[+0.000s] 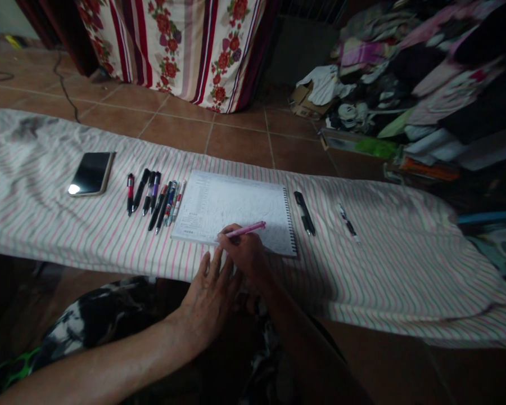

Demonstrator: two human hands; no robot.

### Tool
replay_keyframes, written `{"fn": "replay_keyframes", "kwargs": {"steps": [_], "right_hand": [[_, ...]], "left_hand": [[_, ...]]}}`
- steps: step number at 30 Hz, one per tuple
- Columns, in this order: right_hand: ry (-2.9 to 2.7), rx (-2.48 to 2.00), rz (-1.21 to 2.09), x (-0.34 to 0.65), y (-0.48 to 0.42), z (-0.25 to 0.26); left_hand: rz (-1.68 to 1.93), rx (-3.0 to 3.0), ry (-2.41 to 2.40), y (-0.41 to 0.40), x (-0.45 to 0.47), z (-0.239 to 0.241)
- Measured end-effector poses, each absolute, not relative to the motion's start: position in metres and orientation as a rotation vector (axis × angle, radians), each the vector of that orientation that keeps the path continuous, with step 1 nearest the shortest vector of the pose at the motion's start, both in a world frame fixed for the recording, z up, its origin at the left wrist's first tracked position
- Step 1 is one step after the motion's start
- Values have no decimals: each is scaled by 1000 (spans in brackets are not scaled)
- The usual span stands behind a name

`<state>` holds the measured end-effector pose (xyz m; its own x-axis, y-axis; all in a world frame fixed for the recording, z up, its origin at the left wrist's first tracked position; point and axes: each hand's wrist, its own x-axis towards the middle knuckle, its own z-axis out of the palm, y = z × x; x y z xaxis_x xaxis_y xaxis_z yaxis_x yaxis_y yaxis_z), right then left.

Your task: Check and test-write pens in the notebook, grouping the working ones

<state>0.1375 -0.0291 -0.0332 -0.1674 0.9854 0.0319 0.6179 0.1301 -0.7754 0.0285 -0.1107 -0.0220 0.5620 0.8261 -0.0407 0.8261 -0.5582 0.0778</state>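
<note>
Head view: right hand (243, 254) clenched round slim pink plastic pen (247, 229), tip down on white spiral-bound paper notebook (244, 199) near its 6 o'clock edge. Left hand (206, 298) released, flat, just beside at 7 o'clock. Row of dark pens (154, 197) at notebook's 9 o'clock.

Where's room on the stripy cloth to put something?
Bare cloth lies left of the phone and right of the thin pen. Crowded: the row of pens beside the notebook, and where the left hand lies by the right hand holding the pink pen.
</note>
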Motion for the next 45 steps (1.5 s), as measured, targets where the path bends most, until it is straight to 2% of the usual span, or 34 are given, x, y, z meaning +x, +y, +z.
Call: {"fn": "replay_keyframes", "kwargs": {"steps": [41, 45], "right_hand": [[-1841, -1473, 886, 140, -31, -37], [-1638, -1425, 1048, 141, -31, -30]], "left_hand": [[-43, 2827, 1417, -109, 29, -13], [-37, 2775, 1464, -109, 31, -13]]}}
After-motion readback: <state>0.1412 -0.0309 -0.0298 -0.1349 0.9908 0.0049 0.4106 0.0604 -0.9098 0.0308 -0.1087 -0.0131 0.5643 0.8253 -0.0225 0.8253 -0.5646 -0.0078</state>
